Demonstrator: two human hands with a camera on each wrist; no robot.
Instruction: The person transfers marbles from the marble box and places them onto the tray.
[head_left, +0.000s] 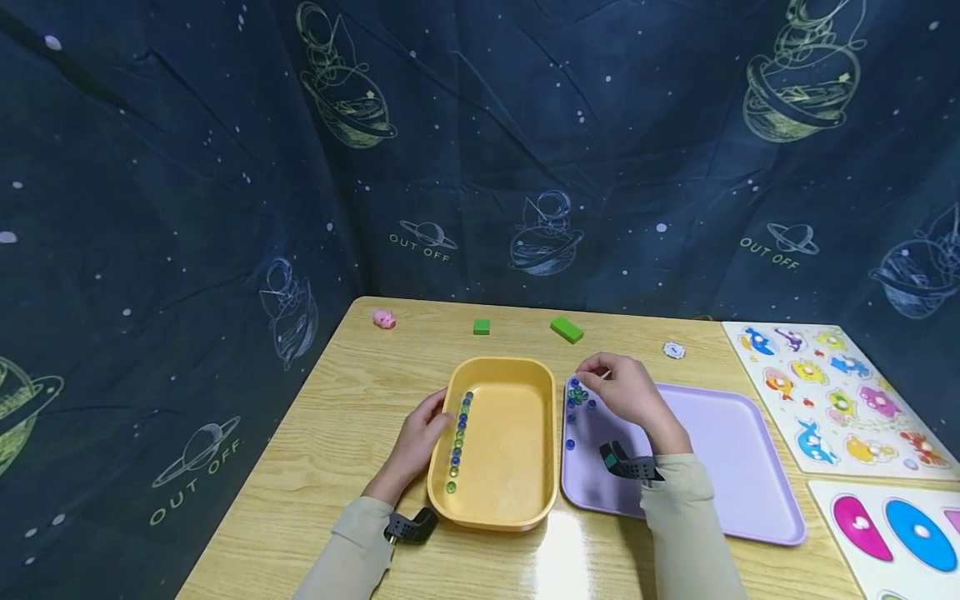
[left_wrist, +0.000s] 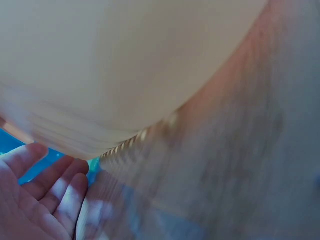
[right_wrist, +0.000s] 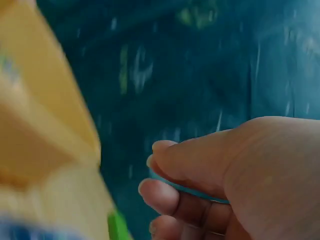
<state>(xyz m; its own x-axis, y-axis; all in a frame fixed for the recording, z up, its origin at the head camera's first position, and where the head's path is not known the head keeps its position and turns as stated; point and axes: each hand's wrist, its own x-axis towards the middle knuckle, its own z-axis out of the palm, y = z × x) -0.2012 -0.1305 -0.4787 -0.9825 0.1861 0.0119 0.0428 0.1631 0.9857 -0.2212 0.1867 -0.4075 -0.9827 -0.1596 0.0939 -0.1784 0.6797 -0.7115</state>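
My left hand [head_left: 417,442] holds the left side of a yellow tray [head_left: 517,521], thumb at the rim and fingers along the outer wall. In the left wrist view, the fingers [left_wrist: 70,195] lie against the pale tray wall. Inside the tray, blue and green glass marbles [head_left: 459,443] form a line near the left side. Over the far left corner of a purple tray [head_left: 742,467] is my right hand [head_left: 624,390], thumb and forefinger brought together right at a blue marble [head_left: 575,382]. Whether they pinch it, I cannot tell. Green marbles [head_left: 577,396] and several blue ones lie just below.
A pink pig [head_left: 384,319], a small green block [head_left: 482,327], a longer green block [head_left: 567,330] and a round white token [head_left: 673,351] line the table's back. Two puzzle boards, one with animals [head_left: 810,408] and one with shapes [head_left: 888,525], lie at the right.
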